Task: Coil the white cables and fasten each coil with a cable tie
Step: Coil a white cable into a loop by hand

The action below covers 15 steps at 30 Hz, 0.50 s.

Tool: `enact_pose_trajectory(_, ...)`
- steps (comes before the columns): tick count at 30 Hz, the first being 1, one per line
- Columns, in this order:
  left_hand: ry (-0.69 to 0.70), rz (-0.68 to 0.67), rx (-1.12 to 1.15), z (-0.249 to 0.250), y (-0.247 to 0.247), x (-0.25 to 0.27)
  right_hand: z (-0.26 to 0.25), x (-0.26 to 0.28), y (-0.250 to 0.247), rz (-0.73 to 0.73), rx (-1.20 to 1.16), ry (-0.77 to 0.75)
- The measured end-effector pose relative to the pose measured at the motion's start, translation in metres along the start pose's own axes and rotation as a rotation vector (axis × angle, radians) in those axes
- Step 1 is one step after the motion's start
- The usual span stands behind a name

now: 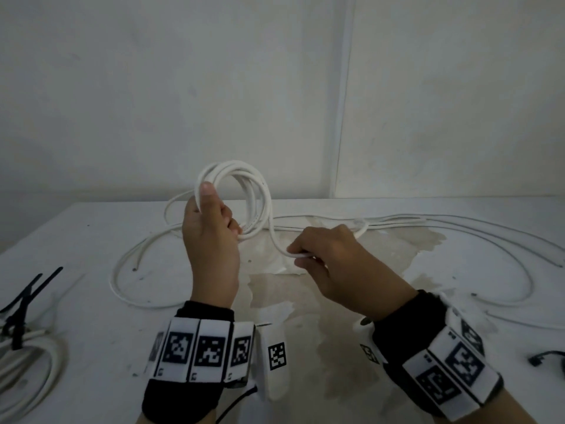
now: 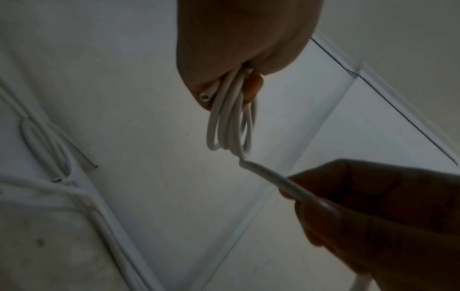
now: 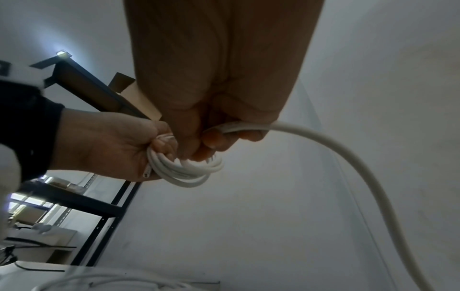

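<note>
Left hand (image 1: 211,237) grips coil (image 1: 244,194); right hand (image 1: 333,264) pinches its tail.

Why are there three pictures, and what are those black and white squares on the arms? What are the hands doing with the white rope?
One camera sits on the person's head; two more sit on the wrists, looking along each hand. The squares are printed markers on the wristbands. The "rope" is a white cable. The left hand holds a coil of cable in its grip, above the table. The right hand pinches the loose length leading into the coil. More white cables lie on the table, with black cable ties and an already tied coil at the left.
</note>
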State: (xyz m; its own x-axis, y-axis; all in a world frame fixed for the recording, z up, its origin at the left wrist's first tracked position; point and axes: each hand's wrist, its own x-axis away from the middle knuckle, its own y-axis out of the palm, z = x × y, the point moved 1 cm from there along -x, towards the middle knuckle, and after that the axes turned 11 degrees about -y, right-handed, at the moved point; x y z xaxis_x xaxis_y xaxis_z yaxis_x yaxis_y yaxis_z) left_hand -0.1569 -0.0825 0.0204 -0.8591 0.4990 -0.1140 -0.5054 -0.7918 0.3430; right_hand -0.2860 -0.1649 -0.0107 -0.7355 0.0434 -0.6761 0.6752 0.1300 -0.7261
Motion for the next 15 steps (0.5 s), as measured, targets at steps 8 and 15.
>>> enact_pose_trajectory(8,0.087,-0.247,-0.365,-0.016,0.02,0.021,-0.007,-0.007,0.002,0.065,0.148,-0.115)
enact_pose_trajectory(15,-0.039,-0.42,-0.496,-0.016,0.024,0.026,-0.013,-0.01,-0.013,0.314,0.004,-0.072)
